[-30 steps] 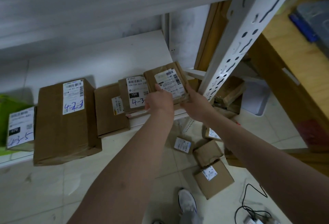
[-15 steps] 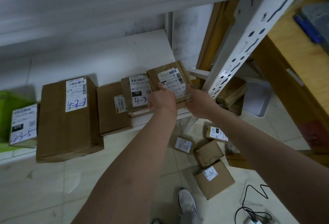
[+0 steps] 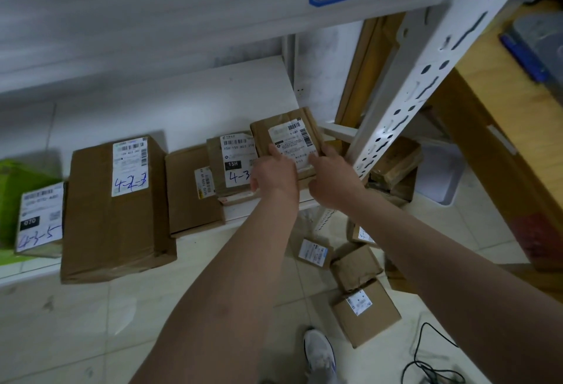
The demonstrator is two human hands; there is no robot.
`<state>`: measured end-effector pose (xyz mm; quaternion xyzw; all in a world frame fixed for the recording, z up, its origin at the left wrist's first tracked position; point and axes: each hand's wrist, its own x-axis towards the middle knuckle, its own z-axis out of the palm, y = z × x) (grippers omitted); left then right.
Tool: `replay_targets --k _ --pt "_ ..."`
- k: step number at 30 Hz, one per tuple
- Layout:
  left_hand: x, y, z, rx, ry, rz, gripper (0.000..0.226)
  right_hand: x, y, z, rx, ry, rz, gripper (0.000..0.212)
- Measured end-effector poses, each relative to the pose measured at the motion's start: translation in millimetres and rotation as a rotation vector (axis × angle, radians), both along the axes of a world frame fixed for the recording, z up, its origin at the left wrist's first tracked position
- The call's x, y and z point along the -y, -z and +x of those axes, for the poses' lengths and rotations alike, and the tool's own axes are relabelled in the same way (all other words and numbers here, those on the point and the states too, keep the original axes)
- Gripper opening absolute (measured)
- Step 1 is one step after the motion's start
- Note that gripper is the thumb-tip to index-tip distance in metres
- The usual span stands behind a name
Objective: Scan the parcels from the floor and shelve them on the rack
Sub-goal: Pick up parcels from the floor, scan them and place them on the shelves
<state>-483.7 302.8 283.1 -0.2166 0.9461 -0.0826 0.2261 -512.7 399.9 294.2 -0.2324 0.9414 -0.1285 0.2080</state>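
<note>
A small brown parcel [image 3: 285, 129] with a white barcode label lies at the right end of the lower white rack shelf [image 3: 189, 100]. It leans over another parcel marked 4-3 [image 3: 233, 159]. My left hand [image 3: 275, 175] grips its near left edge, thumb on the label. My right hand [image 3: 330, 181] holds the near right corner, with a finger lying on the label. Several brown parcels [image 3: 365, 313] lie on the tiled floor below my arms.
The same shelf carries a large box marked 4-2-3 [image 3: 122, 210], a flat box [image 3: 190, 191] and a green box labelled 4-3-5 [image 3: 39, 219]. A white perforated rack upright [image 3: 426, 72] rises right of my hands. A wooden desk [image 3: 502, 109] stands at the right; a black cable [image 3: 426, 365] lies by my shoe [image 3: 320, 353].
The small parcel has settled a little lower onto the shelf. My right hand has come up from the parcel's side so a finger now lies on the label.
</note>
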Motion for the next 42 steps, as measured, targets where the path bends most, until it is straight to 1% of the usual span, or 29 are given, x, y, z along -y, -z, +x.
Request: replay_targets --k 6,11,14,17,20,22,24,26,29,31,35,39,42 --pt "0 3 1 -0.005 -0.034 0.009 0.066 -5 -3 -6 0.046 -0.069 0.028 0.050" --pt "-1 3 3 -0.011 -0.033 0.007 0.067 -6 -5 -13 0.051 -0.085 0.039 0.039" --pt "0 4 9 -0.050 -0.031 0.035 0.069 -5 -3 -16 0.056 -0.078 0.037 0.035" --pt "3 6 16 -0.078 -0.030 0.061 0.076 -6 -1 -15 0.074 -0.089 0.020 0.033" --pt "7 11 26 -0.096 -0.033 0.081 0.086 -7 0 -16 0.085 -0.110 0.027 0.039" --pt "8 15 35 -0.143 -0.048 0.086 0.086 -12 2 -16 0.102 -0.135 0.022 0.050" --pt "6 15 45 -0.180 -0.062 0.102 0.087 -20 3 -12 0.106 -0.135 -0.029 0.058" --pt "3 15 54 -0.194 -0.058 0.119 0.088 -31 4 -4 0.083 -0.103 -0.113 0.057" --pt "1 14 66 -0.200 -0.046 0.128 0.077 -43 8 16 0.065 -0.023 -0.228 0.062" --pt "1 16 75 -0.205 -0.037 0.128 0.069 -47 13 28 0.081 -0.007 -0.279 0.060" --pt "-3 17 90 -0.220 -0.016 0.118 0.064 -54 19 43 0.081 -0.012 -0.269 0.056" --pt "-8 21 106 -0.257 0.012 0.137 0.064 -57 17 54 0.072 0.006 -0.273 0.063" --pt "-10 22 112 -0.284 0.059 0.146 0.066 -54 13 56 0.061 -0.017 -0.200 0.068"
